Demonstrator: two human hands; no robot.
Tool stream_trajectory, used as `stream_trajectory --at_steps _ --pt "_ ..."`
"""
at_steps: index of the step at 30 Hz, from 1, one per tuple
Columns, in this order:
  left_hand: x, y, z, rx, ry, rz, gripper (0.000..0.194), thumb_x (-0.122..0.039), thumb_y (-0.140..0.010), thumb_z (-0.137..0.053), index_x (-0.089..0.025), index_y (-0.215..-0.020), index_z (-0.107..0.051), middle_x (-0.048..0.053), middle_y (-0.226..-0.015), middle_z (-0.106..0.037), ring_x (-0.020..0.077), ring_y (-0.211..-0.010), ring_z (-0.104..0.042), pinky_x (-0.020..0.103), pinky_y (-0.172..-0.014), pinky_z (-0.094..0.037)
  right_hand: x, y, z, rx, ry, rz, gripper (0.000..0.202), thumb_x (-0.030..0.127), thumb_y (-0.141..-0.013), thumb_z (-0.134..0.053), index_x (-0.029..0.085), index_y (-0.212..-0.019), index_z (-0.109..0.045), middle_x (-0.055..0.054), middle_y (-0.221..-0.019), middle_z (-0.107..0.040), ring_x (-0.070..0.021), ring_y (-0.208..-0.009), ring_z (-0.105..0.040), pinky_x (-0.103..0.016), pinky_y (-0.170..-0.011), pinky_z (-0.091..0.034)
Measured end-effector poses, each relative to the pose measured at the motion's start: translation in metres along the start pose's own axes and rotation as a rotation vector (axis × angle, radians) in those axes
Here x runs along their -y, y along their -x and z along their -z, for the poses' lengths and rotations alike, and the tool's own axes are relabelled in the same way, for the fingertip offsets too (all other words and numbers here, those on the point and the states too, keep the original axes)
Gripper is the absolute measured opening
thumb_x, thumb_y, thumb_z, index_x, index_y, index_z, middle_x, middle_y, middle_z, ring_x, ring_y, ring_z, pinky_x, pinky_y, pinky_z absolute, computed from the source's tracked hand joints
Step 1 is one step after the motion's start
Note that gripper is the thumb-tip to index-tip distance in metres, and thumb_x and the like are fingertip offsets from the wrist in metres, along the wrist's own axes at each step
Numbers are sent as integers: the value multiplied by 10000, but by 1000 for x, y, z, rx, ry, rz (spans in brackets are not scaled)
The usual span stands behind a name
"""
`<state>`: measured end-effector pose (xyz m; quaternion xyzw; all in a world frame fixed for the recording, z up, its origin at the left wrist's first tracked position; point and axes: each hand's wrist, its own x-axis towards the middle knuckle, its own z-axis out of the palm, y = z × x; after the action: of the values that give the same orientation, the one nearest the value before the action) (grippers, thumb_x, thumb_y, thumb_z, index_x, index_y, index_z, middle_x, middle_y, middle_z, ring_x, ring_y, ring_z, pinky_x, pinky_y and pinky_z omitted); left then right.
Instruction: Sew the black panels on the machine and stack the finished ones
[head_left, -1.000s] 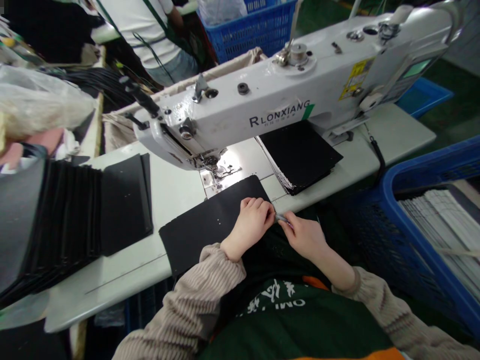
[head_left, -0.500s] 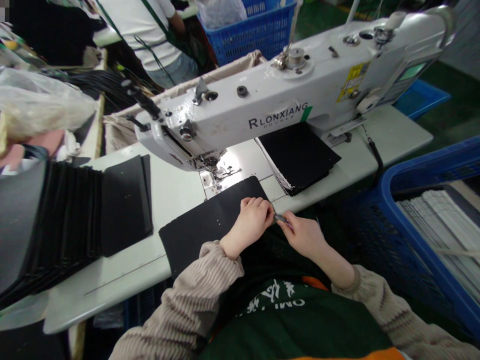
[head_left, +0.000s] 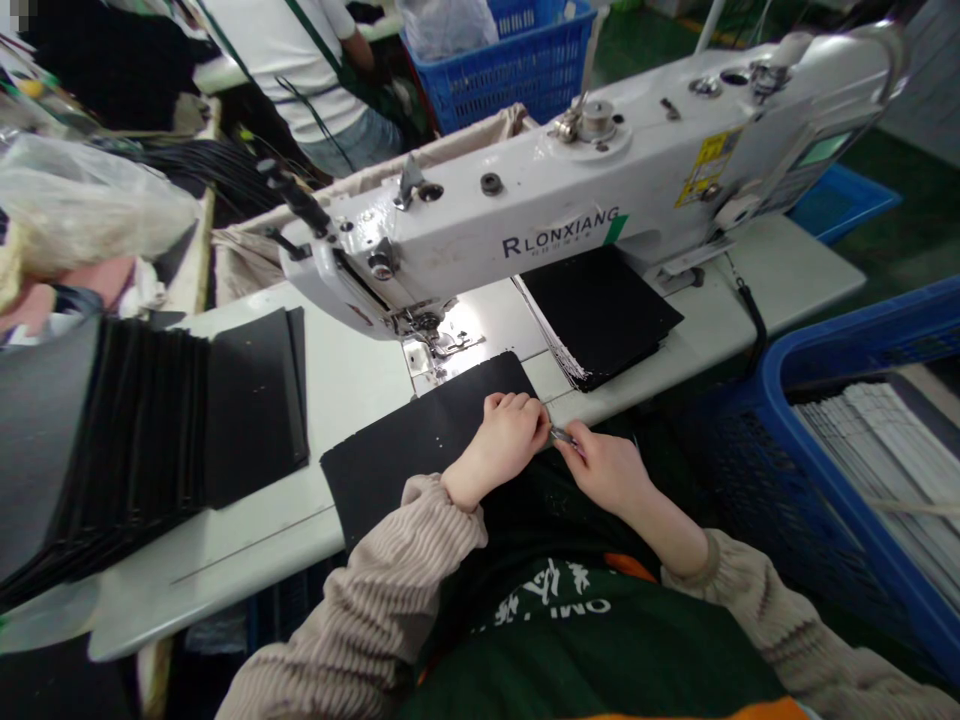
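Observation:
A black sheet panel (head_left: 405,445) lies at the table's front edge, before the needle area of the sewing machine (head_left: 480,220). My left hand (head_left: 506,440) rests over its right end, fingers curled and closed on the corner. Close beside it, my right hand (head_left: 604,468) is closed around small metal thread snips (head_left: 561,435). Their tip points at the left fingertips; whether the blades touch a thread is too small to see. A stack of black panels (head_left: 600,310) sits under the machine arm, to the right of the sheet.
More black panels (head_left: 142,420) stand and lie on the table's left side. A blue crate (head_left: 780,400) with pale stacked pieces is close at my right. Across the machine are a person in a white shirt (head_left: 300,60) and another blue crate (head_left: 510,75).
The view has shifted very slightly. Both hands, the black panel and the thread snips keep nearly the same position.

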<state>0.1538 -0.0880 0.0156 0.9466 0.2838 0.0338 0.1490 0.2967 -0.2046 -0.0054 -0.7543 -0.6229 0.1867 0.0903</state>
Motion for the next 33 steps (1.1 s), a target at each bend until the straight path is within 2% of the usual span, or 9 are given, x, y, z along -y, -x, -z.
stream_trajectory --at_steps 9,12,17,20,22,24,28,31,33 --pt "5 10 8 -54 233 0 120 -228 -939 -503 -185 -844 -561 16 -832 -600 179 -839 -562 368 -908 -392 -9 0 2 -60 -55 8 296 430 -1007 -366 229 -915 -562 5 -661 -665 -167 -592 -630 -274 -530 -246" --pt "21 37 21 -77 411 21 192 -262 -952 -485 -197 -779 -536 4 -771 -578 161 -784 -551 334 -867 -434 -19 2 6 -128 -134 -14 291 455 -996 -378 221 -977 -551 7 -684 -654 -168 -601 -622 -265 -541 -308" --pt "58 114 31 -51 437 26 406 -364 -972 -465 -210 -600 -512 1 -617 -523 170 -717 -549 374 -927 -464 -20 -3 12 -208 -205 98 318 500 -954 -460 212 -1002 -584 -51 -911 -677 -182 -781 -646 -260 -625 -436" --pt "73 161 33 -105 291 156 249 -468 -836 -674 -237 -929 -674 67 -1023 -676 256 -1073 -593 446 -1031 -439 -9 -13 15 -185 -167 245 333 460 -947 -498 217 -1151 -603 -90 -1167 -659 -205 -963 -648 -271 -699 -485" --pt "81 189 33 -129 191 256 479 -445 -812 -700 -284 -1254 -607 84 -1380 -555 313 -1342 -442 526 -1124 -348 -2 -20 17 -127 -102 350 402 422 -939 -528 250 -1301 -560 -84 -1356 -588 -216 -1036 -643 -287 -730 -506" --pt "88 212 32 -134 178 315 485 -359 -888 -594 -343 -1369 -533 35 -1505 -447 303 -1441 -324 569 -1171 -260 2 -27 17 -57 -19 437 486 388 -928 -551 293 -1402 -494 -65 -1456 -519 -218 -1003 -666 -310 -717 -524" --pt "93 246 36 -220 417 428 340 -312 -942 -476 -365 -1225 -657 -11 -1341 -617 254 -1325 -504 532 -1178 -287 3 -36 22 22 -44 535 450 241 -918 -522 308 -1362 -550 -45 -1403 -578 -216 -1013 -679 -345 -791 -543" --pt "85 253 52 -419 625 628 245 -405 -894 -579 -297 -1052 -732 29 -1120 -724 278 -1124 -635 481 -1071 -437 7 -39 34 59 -296 533 324 233 -932 -480 269 -1207 -647 -44 -1237 -684 -218 -1080 -651 -360 -912 -514" --pt "78 251 68 -573 713 755 235 -446 -844 -648 -260 -959 -735 39 -994 -738 280 -995 -663 420 -935 -520 13 -39 45 40 -465 456 236 324 -948 -486 246 -1069 -673 -40 -1045 -722 -213 -978 -665 -330 -859 -523"
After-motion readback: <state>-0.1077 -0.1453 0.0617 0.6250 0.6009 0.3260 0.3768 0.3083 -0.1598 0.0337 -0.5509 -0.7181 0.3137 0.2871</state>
